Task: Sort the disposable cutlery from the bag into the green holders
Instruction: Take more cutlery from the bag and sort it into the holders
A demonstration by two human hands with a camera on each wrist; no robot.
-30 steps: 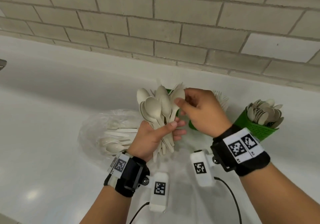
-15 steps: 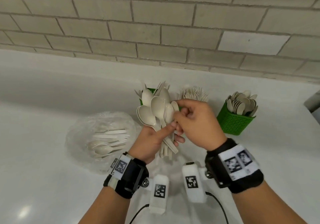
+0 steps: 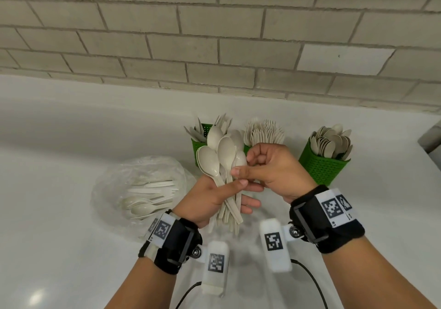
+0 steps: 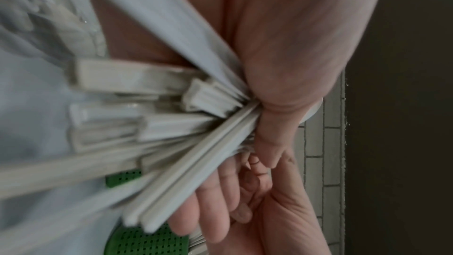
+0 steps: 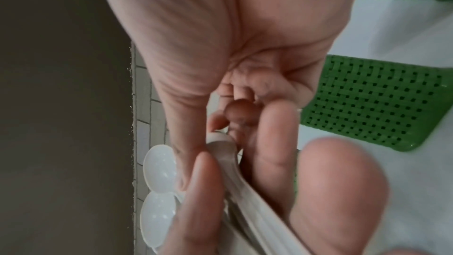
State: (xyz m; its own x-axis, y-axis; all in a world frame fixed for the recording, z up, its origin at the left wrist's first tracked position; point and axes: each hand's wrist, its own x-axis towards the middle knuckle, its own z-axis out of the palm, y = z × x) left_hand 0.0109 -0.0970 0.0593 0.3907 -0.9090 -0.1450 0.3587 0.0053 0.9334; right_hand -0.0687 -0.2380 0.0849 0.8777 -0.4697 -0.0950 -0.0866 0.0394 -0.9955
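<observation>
Fingers: my left hand (image 3: 210, 199) has its fingers (image 3: 248, 204) wrapped around the handles of the spoon bunch (image 3: 222, 158); my right hand (image 3: 274, 168) is curled, and its thumb and first fingers pinch one spoon at the right edge of the bunch.
Counter (image 3: 71, 141): it carries everything, so both hands can work just above it.
Bag (image 3: 140, 189): it lies open to the left, near the left hand, with forks and spoons still inside. I judge the sorting is not finished.
Green holders: three stand in a row at the back. The right holder (image 3: 322, 168) has spoons with bowls up, the middle holder (image 3: 247, 148) has forks, and the left holder (image 3: 199, 145) seems to have knives, but I cannot tell surely.
Bunch: I hold it upright with bowls up and handles fanned below the palm, so the right hand can pull out single pieces.
Next step, I judge: bring the spoons to the right holder.
</observation>
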